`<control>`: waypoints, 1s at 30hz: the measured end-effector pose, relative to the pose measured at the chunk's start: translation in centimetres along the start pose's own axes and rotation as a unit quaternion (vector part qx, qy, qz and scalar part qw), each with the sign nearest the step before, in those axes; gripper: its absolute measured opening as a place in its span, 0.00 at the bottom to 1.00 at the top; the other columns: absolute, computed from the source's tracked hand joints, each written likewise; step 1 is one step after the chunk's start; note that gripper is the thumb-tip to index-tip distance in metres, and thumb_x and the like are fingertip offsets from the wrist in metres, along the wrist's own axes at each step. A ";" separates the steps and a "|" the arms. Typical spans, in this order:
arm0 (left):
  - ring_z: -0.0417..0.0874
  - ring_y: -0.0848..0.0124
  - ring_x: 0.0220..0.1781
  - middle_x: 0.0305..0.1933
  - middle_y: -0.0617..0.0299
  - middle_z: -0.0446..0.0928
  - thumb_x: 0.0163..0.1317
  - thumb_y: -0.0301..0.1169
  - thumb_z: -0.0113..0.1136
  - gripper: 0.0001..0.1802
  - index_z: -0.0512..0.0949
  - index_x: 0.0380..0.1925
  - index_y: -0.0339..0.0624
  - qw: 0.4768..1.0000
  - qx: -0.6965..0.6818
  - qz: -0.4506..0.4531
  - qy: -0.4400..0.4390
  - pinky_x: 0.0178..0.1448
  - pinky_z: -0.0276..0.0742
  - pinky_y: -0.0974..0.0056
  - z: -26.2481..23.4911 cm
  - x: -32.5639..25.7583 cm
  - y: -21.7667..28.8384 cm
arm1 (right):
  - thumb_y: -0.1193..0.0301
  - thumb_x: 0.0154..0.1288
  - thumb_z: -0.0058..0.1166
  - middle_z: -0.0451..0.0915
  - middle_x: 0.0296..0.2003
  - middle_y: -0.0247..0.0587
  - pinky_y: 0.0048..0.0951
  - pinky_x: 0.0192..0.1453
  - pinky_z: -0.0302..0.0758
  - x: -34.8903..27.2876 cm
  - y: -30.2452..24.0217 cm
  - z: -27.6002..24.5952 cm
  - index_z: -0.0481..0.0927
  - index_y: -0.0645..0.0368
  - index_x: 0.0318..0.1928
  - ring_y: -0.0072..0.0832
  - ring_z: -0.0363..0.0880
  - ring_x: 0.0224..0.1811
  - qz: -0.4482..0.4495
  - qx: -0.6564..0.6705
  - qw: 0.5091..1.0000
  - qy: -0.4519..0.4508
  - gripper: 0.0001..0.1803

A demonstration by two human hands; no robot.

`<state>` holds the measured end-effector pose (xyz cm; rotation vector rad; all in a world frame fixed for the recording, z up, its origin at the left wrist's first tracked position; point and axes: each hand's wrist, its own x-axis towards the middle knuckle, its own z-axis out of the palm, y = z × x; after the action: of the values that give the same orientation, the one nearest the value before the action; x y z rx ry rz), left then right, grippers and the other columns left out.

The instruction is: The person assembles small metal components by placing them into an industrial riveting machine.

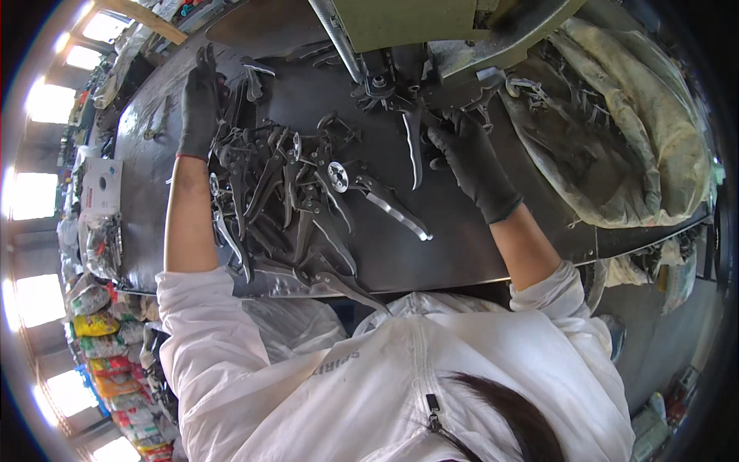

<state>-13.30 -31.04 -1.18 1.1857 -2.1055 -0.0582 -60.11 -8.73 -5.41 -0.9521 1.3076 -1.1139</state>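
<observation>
My right hand [476, 163], in a dark glove, is closed at the machine head, its fingertips pinched on the end of a pair of locking pliers [413, 148]. One shiny handle of these pliers hangs toward me; their jaw is partly hidden by my fingers and the machine. My left hand [200, 115], gloved too, is stretched out at the far left edge of a pile of locking pliers [292, 173], fingers extended. Its palm side is turned away from view. Several pliers in the pile carry round metal pads [337, 177].
A green machine [416, 23] stands over the far middle of the dark metal table [454, 254]. At right, a canvas-like sack [654, 146] lies with its mouth gaping, more metal parts inside. A white box [102, 187] and stacked colourful bags [115, 362] line the left side.
</observation>
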 end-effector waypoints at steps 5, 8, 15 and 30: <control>0.76 0.80 0.30 0.36 0.68 0.78 0.80 0.48 0.57 0.21 0.80 0.54 0.41 0.869 -0.363 -0.326 -0.080 0.31 0.73 0.68 1.8 0.9 16.1 | 0.69 0.78 0.57 0.83 0.37 0.36 0.21 0.32 0.81 -2.3 -2.1 -1.6 0.79 0.65 0.57 0.18 0.82 0.30 -0.007 -0.015 1.000 0.010 0.15; 0.77 0.83 0.30 0.36 0.69 0.78 0.78 0.46 0.60 0.19 0.81 0.52 0.41 0.878 -0.341 -0.320 -0.104 0.30 0.72 0.70 2.5 -1.4 21.4 | 0.70 0.78 0.58 0.83 0.37 0.37 0.22 0.32 0.82 -2.4 -1.3 -1.6 0.78 0.66 0.57 0.18 0.83 0.30 0.009 -0.006 1.000 -0.005 0.15; 0.85 0.62 0.40 0.43 0.58 0.84 0.74 0.35 0.60 0.13 0.77 0.54 0.42 0.855 -0.434 -0.205 -0.197 0.41 0.80 0.62 8.8 -12.0 24.8 | 0.75 0.77 0.56 0.85 0.40 0.40 0.23 0.31 0.82 -0.9 1.2 -1.7 0.78 0.65 0.57 0.20 0.85 0.29 0.047 -0.001 0.999 0.004 0.13; 0.86 0.40 0.40 0.36 0.42 0.82 0.63 0.24 0.65 0.15 0.76 0.49 0.35 0.967 -0.203 -0.026 -0.150 0.41 0.79 0.45 10.4 -8.1 34.7 | 0.73 0.75 0.57 0.83 0.37 0.37 0.35 0.40 0.82 0.0 4.3 -2.7 0.77 0.61 0.64 0.26 0.83 0.34 -0.136 0.102 0.985 0.025 0.20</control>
<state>-42.24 -7.77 -0.91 1.0273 -2.1749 -0.6987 -62.42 -7.52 -9.75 -0.9712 1.0996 -1.4608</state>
